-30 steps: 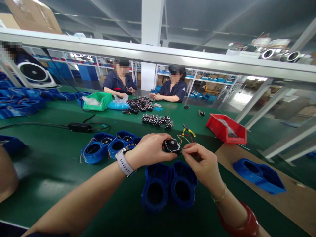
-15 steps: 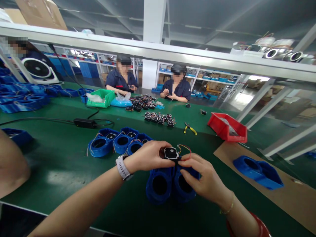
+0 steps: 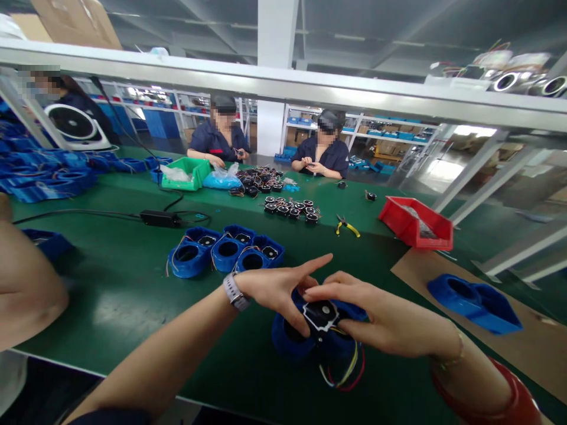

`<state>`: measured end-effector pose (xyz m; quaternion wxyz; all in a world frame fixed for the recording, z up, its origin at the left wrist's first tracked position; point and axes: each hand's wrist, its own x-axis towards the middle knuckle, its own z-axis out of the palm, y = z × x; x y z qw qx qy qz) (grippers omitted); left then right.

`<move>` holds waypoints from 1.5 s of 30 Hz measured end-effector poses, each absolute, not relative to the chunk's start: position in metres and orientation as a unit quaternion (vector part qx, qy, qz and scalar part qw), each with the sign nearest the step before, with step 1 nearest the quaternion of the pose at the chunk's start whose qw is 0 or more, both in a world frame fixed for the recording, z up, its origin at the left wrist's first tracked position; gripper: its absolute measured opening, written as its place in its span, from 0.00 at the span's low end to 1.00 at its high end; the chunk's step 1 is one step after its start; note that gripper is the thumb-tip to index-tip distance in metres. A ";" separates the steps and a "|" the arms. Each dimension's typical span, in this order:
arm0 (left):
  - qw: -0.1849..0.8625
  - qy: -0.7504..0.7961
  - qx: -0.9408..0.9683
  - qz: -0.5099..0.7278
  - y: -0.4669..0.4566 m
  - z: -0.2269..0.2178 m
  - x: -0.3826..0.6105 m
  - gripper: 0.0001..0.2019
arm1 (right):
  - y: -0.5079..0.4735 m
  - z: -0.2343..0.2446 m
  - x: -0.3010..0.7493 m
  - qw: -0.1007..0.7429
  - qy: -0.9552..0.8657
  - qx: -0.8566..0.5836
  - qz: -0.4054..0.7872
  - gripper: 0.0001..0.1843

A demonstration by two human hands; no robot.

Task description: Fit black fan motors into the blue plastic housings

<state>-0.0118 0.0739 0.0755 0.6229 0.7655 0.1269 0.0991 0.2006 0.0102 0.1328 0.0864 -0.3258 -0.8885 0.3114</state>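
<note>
A small square black stepper motor (image 3: 321, 314) with a pale edge is over the blue plastic housings (image 3: 290, 343) in front of me. My right hand (image 3: 385, 319) grips it between thumb and fingers. Yellow, white and red wires (image 3: 354, 367) hang from its near side. At its left is my left hand (image 3: 281, 292), index finger stretched out and thumb spread down beside the motor; whether the thumb touches it I cannot tell. Both hands hide much of the housings. Farther back on the left, three blue housings (image 3: 227, 249) stand in a row with motors in them.
Several motors (image 3: 292, 209) lie mid-table, near yellow-handled pliers (image 3: 348, 226). A red bin (image 3: 416, 223) and another blue housing (image 3: 473, 304) on cardboard are at right. A green bin (image 3: 186, 174) stands behind a black power adapter (image 3: 159, 219). Co-workers sit across; a bare arm (image 3: 26, 289) intrudes at left.
The motor has turned, its wires swinging from the far side to the near side, and it is lower over the housings. My left fingers have opened from it; my right hand has taken hold.
</note>
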 end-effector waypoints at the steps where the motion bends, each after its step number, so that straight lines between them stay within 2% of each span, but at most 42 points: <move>1: 0.636 0.119 0.758 0.089 0.075 0.074 -0.012 0.61 | 0.010 0.134 0.197 0.075 -0.890 -0.327 0.308 0.28; 4: 0.666 0.101 0.734 0.086 0.080 0.071 -0.017 0.60 | 0.013 0.133 0.194 0.076 -0.892 -0.339 0.289 0.25; 6: 0.630 0.138 0.751 0.141 0.079 0.073 -0.023 0.54 | 0.017 0.128 0.196 0.113 -0.887 -0.363 0.262 0.22; 7: 0.591 0.179 0.763 0.191 0.076 0.075 -0.026 0.47 | 0.020 0.124 0.197 0.141 -0.880 -0.386 0.238 0.20; 9: 0.490 0.277 0.773 0.291 0.067 0.078 -0.028 0.24 | 0.027 0.114 0.197 0.210 -0.856 -0.440 0.171 0.16; 10: 0.441 0.320 0.776 0.319 0.060 0.079 -0.027 0.16 | 0.031 0.108 0.195 0.241 -0.841 -0.463 0.142 0.15; 11: 0.392 0.355 0.782 0.328 0.054 0.079 -0.025 0.14 | 0.035 0.101 0.192 0.264 -0.827 -0.481 0.122 0.14; 13: 0.282 0.405 0.813 0.310 0.041 0.073 -0.019 0.16 | 0.040 0.087 0.182 0.294 -0.808 -0.499 0.107 0.14; 16: 0.162 0.442 0.836 0.283 0.029 0.057 -0.016 0.11 | 0.040 0.069 0.169 0.298 -0.802 -0.499 0.135 0.14; 19: 0.216 0.431 0.832 0.274 0.020 0.037 -0.021 0.12 | 0.037 0.053 0.167 0.272 -0.807 -0.494 0.175 0.14; 21: 0.255 0.419 0.829 0.267 0.014 0.027 -0.024 0.08 | 0.035 0.043 0.171 0.258 -0.802 -0.502 0.197 0.13; 24: 0.256 0.430 0.828 0.252 0.006 0.017 -0.021 0.13 | 0.034 0.029 0.177 0.265 -0.784 -0.521 0.209 0.14; 26: 0.262 0.422 0.833 0.245 0.002 0.014 -0.016 0.07 | 0.034 0.021 0.182 0.275 -0.780 -0.525 0.203 0.14; 28: 0.268 0.396 0.846 0.236 0.000 0.012 -0.014 0.09 | 0.034 0.017 0.186 0.266 -0.783 -0.524 0.205 0.14; 35: 0.198 0.380 0.880 0.206 -0.006 0.001 -0.024 0.13 | 0.034 0.015 0.192 0.214 -0.814 -0.503 0.194 0.15; 40: 0.130 0.413 0.887 0.159 -0.012 -0.013 -0.019 0.15 | 0.035 0.022 0.190 0.213 -0.836 -0.462 0.206 0.17; 45: 0.135 0.436 0.882 0.119 -0.011 -0.009 -0.014 0.12 | 0.036 0.021 0.193 0.230 -0.832 -0.446 0.235 0.15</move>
